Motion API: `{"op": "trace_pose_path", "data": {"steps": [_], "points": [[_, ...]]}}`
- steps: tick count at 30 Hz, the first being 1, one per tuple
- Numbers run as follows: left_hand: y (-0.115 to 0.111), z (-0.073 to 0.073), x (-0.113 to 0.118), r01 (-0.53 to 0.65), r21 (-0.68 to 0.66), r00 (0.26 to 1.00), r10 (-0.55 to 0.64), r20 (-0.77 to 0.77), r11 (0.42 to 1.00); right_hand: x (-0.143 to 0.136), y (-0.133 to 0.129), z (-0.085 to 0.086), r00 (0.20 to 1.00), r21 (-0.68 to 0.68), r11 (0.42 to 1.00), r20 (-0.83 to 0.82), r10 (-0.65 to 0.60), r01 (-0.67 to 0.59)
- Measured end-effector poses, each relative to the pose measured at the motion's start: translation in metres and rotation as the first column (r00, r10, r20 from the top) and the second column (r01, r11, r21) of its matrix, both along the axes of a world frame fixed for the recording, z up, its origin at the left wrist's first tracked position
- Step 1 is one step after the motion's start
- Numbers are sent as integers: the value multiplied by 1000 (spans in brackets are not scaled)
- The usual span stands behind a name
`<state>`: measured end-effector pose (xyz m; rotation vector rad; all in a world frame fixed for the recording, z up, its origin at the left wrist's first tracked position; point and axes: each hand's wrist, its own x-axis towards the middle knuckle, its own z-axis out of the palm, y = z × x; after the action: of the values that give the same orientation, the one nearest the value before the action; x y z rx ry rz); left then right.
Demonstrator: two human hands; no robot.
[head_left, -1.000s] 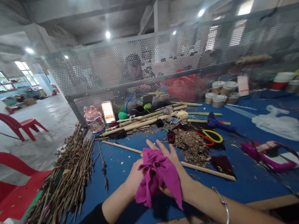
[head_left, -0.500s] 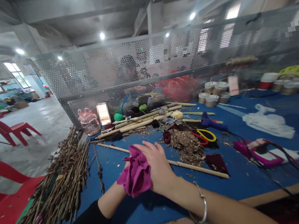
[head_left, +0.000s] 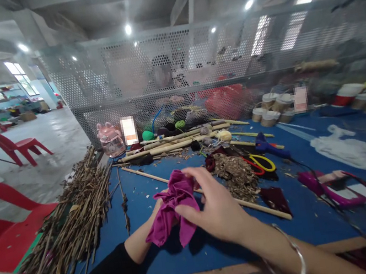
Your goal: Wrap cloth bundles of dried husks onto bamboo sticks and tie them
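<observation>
A crumpled magenta cloth (head_left: 176, 203) is bunched between my hands above the blue table. My left hand (head_left: 159, 208) is under and behind it, its fingers mostly hidden by the folds. On the cloth's right side, my right hand (head_left: 217, 201) curves round with thumb and index finger apart, the thumb touching the fabric. Behind the hands a thin wooden stick (head_left: 266, 209) lies slantwise. A heap of brown chips (head_left: 235, 172) sits to the right, near a dark red cloth piece (head_left: 275, 201).
Dry twigs (head_left: 84, 217) cover the table's left side. Bamboo sticks (head_left: 177, 145), yarn balls and a pink bottle (head_left: 110, 141) stand before a perforated metal screen (head_left: 108, 84). Yellow-handled scissors (head_left: 263, 162), a blue glue gun (head_left: 268, 145) and cables lie right. A person sits beyond the screen.
My right hand has moved off the top of the cloth to its right side, and its fingers have opened. More of the cloth shows, its folds hanging lower. The view has shifted slightly.
</observation>
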<state>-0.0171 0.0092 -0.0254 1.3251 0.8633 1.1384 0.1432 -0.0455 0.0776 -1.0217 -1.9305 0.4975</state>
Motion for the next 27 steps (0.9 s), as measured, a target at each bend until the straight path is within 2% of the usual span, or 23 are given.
{"op": "trace_pose_path", "data": {"steps": [2,4,6,8,10,11,12,14,16,17,19,21,23,25,27], "points": [[0,-2,0,2,7,1000,-2,-14,1000,-1,20,-10,998,-276,960,-51,26,-40],[2,-2,-1,7,23,999,-6,-41,1000,2,32,-24,975,-475,866,-217,56,-155],[3,-1,-1,-2,95,994,13,-109,995,9,34,-38,920,-592,767,-391,-7,-246],[3,0,-1,-23,187,980,59,-190,982,19,31,-50,870,-669,671,-488,-73,-319],[1,1,0,-35,243,962,99,-255,969,29,25,-57,865,-719,589,-498,-67,-368],[0,1,1,-29,254,954,103,-283,967,34,23,-57,888,-736,570,-460,-26,-365],[-1,2,1,-18,265,945,103,-310,964,39,21,-55,922,-741,583,-386,35,-332],[-4,2,0,15,304,915,109,-389,953,48,19,-44,978,-684,700,-159,136,-208],[-6,2,-1,24,330,879,138,-457,944,53,19,-28,991,-504,858,25,129,-99],[-7,2,-1,15,332,868,153,-473,943,54,20,-19,993,-385,921,66,100,-67],[-9,3,-2,12,318,866,149,-477,948,50,22,-6,989,-184,981,124,85,-61],[-11,4,-2,28,292,891,109,-440,956,41,25,0,964,-121,986,224,141,-116],[-13,5,-2,56,277,914,62,-400,959,32,28,-3,925,-229,954,284,253,-191],[-14,5,-2,71,265,926,35,-376,962,28,34,-11,925,-371,905,229,304,-206],[-15,6,-2,72,233,938,13,-346,970,30,42,-19,968,-445,881,100,231,-164]]}}
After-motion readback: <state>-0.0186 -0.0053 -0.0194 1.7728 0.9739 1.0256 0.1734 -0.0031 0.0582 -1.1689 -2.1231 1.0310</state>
